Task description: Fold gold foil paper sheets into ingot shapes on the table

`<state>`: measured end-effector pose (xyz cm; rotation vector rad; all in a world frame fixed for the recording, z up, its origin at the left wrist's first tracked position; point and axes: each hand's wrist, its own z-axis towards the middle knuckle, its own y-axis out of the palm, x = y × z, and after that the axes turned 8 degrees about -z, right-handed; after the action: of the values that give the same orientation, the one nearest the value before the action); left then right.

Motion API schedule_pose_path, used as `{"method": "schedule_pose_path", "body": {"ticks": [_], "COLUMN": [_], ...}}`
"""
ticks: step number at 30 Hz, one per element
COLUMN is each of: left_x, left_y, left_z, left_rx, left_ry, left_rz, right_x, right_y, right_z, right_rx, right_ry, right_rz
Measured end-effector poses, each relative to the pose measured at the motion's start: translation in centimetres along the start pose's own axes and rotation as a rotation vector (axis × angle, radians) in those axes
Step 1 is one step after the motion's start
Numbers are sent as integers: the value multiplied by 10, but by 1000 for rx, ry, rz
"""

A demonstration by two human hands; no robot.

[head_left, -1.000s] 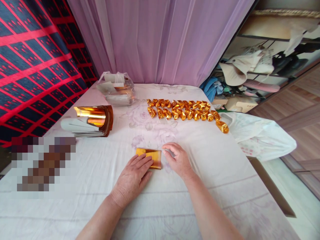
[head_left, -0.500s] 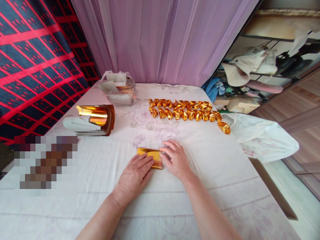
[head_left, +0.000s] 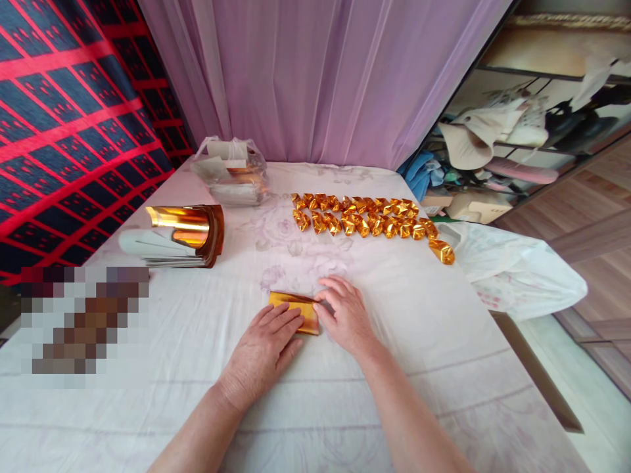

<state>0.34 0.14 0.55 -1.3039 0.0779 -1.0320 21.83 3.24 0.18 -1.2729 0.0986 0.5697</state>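
Note:
A folded sheet of gold foil paper (head_left: 310, 320) lies flat on the cloth in front of me, a narrow strip along its far edge looking darker and creased. My left hand (head_left: 269, 345) rests on it with the fingers stretched out flat, covering its lower left part. At the right end of the sheet, my right hand (head_left: 348, 318) has thumb and index finger pinched at the upper corner, the other fingers curved above the cloth. Beyond the hands, folded gold foil pieces (head_left: 377, 226) stand in two rows, with one piece (head_left: 442, 251) at the right end nearer me.
A curved stack of gold foil sheets (head_left: 211, 236) with pale backs sits at the left. Behind it is a clear plastic bag (head_left: 234, 174) of papers. A white plastic bag (head_left: 527, 269) hangs by the right table edge, near a cluttered shelf (head_left: 517, 141). A purple curtain (head_left: 315, 79) closes the back.
The right thumb and index finger have come together at the sheet's upper right corner. A darker creased strip now shows along its far edge. My left hand stays flat on it.

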Motion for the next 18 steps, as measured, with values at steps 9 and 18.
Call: {"method": "schedule_pose_path", "body": {"ticks": [9, 18], "left_x": [1, 1], "left_y": [-1, 0], "left_z": [1, 0], "left_rx": [-2, 0], "left_ry": [7, 13], "left_rz": [17, 40], "right_x": [0, 1], "right_y": [0, 3], "right_z": [0, -1], "right_rx": [16, 27], "right_ry": [-41, -33], "right_rz": [18, -54]}}
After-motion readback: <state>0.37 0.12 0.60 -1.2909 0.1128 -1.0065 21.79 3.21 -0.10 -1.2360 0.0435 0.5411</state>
